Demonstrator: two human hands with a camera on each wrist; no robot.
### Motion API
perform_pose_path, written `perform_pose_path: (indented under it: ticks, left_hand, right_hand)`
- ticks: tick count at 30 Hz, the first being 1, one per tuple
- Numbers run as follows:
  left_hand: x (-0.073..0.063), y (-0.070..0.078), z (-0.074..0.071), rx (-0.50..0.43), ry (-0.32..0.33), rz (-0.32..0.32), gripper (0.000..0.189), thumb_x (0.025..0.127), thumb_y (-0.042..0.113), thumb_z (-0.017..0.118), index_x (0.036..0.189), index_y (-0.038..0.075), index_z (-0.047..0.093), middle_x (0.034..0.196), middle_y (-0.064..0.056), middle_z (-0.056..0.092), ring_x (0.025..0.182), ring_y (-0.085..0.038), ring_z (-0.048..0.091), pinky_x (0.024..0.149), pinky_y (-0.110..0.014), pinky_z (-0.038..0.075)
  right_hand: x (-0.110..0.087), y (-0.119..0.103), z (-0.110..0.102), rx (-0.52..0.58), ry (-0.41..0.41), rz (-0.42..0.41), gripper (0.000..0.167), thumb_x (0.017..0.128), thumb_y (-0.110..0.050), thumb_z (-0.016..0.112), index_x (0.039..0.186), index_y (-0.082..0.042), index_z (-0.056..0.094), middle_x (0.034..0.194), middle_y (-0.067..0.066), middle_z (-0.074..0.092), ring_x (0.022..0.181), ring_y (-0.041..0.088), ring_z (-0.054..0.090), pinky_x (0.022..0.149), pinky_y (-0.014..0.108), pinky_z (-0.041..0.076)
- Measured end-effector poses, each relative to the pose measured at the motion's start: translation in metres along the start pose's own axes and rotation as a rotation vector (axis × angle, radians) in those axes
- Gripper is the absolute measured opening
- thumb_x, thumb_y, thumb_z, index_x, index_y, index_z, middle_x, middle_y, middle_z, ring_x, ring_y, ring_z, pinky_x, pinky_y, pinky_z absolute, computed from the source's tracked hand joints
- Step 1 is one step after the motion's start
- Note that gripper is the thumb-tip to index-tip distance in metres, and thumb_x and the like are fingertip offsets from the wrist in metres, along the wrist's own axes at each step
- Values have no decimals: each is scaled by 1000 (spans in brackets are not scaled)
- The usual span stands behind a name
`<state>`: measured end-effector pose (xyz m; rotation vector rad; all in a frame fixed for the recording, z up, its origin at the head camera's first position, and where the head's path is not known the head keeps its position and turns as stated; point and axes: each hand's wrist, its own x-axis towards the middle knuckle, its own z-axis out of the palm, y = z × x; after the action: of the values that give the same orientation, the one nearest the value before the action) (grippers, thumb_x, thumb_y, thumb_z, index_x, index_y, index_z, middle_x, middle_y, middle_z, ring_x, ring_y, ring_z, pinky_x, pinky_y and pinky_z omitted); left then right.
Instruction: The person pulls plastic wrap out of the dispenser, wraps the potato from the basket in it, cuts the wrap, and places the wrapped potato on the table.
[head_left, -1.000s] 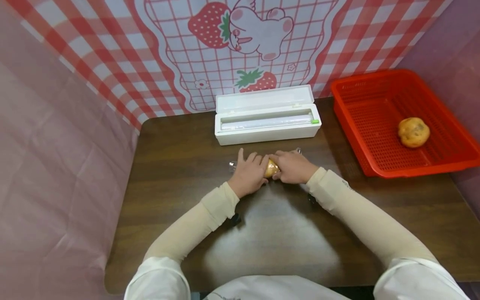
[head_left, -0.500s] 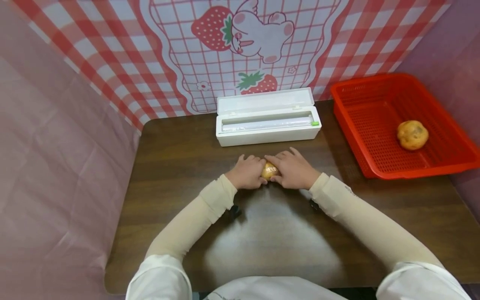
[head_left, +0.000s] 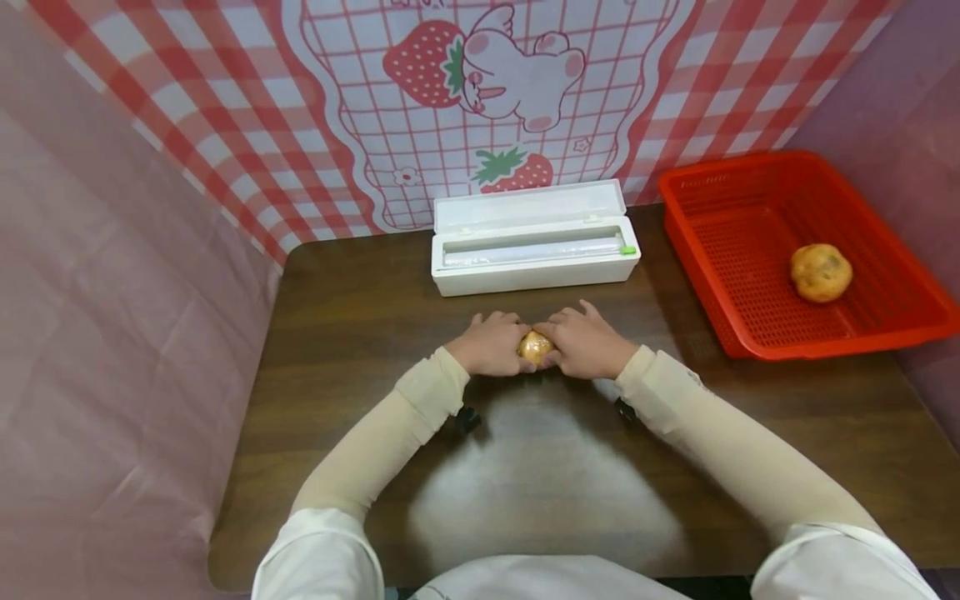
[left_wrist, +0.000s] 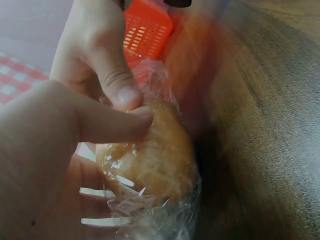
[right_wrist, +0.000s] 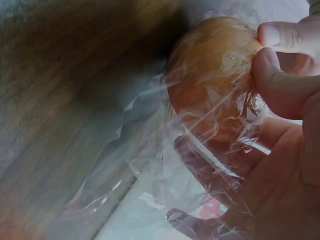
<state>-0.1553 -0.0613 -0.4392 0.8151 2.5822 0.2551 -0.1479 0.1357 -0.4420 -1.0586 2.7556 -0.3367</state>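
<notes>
Hands (head_left: 491, 344) (head_left: 588, 342) grip rounded tan produce (head_left: 536, 347) in crinkled clear film (right_wrist: 150, 160).

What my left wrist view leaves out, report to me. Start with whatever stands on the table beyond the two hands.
Observer: Beyond the left hand and right hand, the head view shows a white box with its lid open.

Operator: I get only a piece of the red basket. Tell me what lies in it.

Observer: A single loose potato, by its look, toward the basket's right side in the head view.

Operator: Now give me the right wrist view of the film.

Observer: It spreads loose from the wrapped potato, and fingers of the right hand show through it.
</notes>
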Motion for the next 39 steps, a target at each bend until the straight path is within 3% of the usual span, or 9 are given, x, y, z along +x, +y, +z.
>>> perform_pose_path:
  ticks: [3,5,10,14,16,21,28,39]
  left_hand:
    - [-3,4,3,121,77,9,72,94,53,62,153,14,45,147,-8,50,139,-30,39,112,-69,20]
    - [-5,8,6,222,124,21,77,95,54,62,156,14,39,147,-7,51,140,-30,39,111,-71,18]
    - [-3,14,17,320,145,10,97,90,59,66,161,10,23,145,-8,53,138,-31,41,109,-75,14]
    - [2,15,23,308,183,-20,109,82,68,70,161,8,23,144,-9,54,137,-34,43,108,-77,12]
    - [5,15,24,315,206,-30,112,78,71,71,159,7,28,143,-10,56,136,-35,44,107,-78,12]
    - [12,9,27,333,236,-45,106,76,70,74,155,8,37,138,-9,59,131,-34,49,106,-79,13]
    - [24,3,25,269,219,-55,93,78,63,78,147,11,45,134,-8,61,127,-33,52,106,-80,12]
    - [33,-2,26,160,195,-40,81,81,49,82,144,17,43,125,-10,64,121,-32,55,107,-79,10]
  right_hand:
    - [3,8,-2,85,-49,31,53,92,-32,74,135,-2,62,124,15,68,115,36,59,106,74,24]
    - [6,14,-3,154,-79,47,51,94,-31,71,135,-1,62,121,14,69,109,33,62,103,67,32]
    - [10,27,-4,285,-140,46,40,98,-24,63,130,-1,64,108,9,71,91,25,64,84,47,49]
    - [9,29,-1,250,-123,47,42,102,-29,58,133,0,63,122,15,67,110,34,61,97,55,44]
    - [8,27,1,174,-79,43,45,103,-33,56,134,0,63,130,18,63,120,39,57,103,62,36]
    - [4,19,6,-23,21,38,51,102,-40,57,136,-2,62,132,18,62,126,41,52,108,70,24]
    - [-2,15,10,-83,-24,79,91,86,-47,78,152,2,39,136,19,59,129,43,47,108,76,13]
    - [3,34,26,-60,42,94,69,80,-27,85,137,-5,54,124,17,64,119,43,53,105,76,19]
